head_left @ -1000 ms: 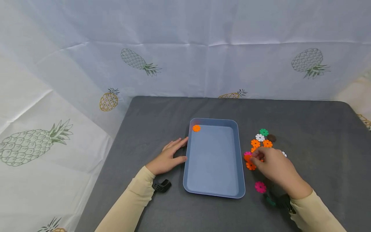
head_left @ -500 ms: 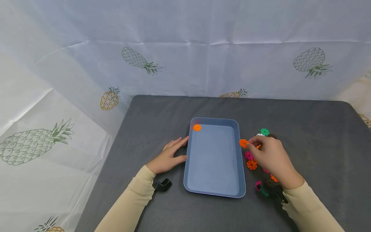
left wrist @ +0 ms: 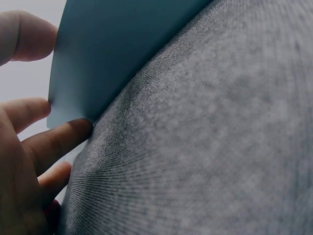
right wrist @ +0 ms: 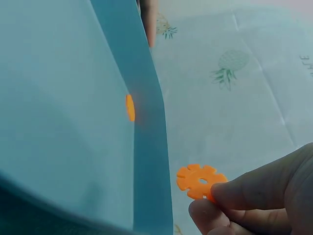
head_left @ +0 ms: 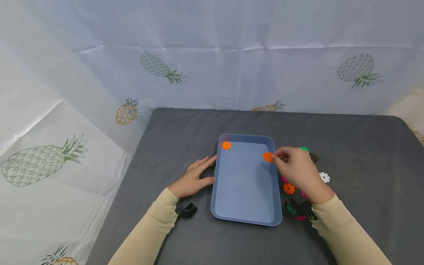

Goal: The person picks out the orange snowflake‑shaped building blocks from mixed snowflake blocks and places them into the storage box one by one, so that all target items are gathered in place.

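Observation:
My right hand [head_left: 296, 171] pinches an orange notched disc [head_left: 268, 157] between thumb and fingertips, over the right side of a blue tray [head_left: 243, 222]. In the right wrist view the held disc [right wrist: 200, 180] shows slots round its rim and a hole in the middle. Another orange disc [head_left: 226, 145] lies inside the tray at its far left corner. With fingers spread, my left hand [head_left: 192, 179] touches the tray's left side. Its fingertips meet the tray wall [left wrist: 107, 44] in the left wrist view.
Right of the tray, partly hidden by my right hand, lie more discs: an orange one [head_left: 289, 188], a white one [head_left: 324, 177], a green one [head_left: 304, 149] and a brown one [head_left: 313, 157]. A grey cloth [head_left: 185, 129] covers the table. Pineapple-print fabric [head_left: 212, 73] hangs behind.
My right hand has lifted an orange disc from the group on the right and carried it left, over the tray. The left hand has stayed against the tray.

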Available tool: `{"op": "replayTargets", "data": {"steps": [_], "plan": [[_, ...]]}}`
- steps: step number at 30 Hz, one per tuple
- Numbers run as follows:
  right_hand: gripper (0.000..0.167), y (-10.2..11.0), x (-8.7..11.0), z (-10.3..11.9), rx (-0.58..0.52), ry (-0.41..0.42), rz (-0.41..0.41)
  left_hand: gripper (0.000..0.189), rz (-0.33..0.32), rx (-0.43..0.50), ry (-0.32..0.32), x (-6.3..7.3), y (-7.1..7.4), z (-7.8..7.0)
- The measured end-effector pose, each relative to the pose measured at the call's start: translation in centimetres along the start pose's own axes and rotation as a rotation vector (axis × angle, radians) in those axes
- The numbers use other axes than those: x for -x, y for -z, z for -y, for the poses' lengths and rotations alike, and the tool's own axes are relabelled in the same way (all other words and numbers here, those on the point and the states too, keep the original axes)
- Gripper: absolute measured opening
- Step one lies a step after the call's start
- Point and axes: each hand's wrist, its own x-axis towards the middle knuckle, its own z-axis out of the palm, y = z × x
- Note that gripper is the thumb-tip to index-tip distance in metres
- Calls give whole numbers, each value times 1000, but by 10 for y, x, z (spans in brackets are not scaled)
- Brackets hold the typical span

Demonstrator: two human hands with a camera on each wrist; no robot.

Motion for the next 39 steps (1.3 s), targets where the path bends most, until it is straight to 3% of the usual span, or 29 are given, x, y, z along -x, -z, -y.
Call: {"op": "replayTargets", "data": {"steps": [18,39], "plan": [[21,-21,-38,31,60,33,-13,76,6,-2,17,-1,0,-2],[19,-64,-68,50,20,38,63,76,-2,-14,-9,-3,-1,2]]}}
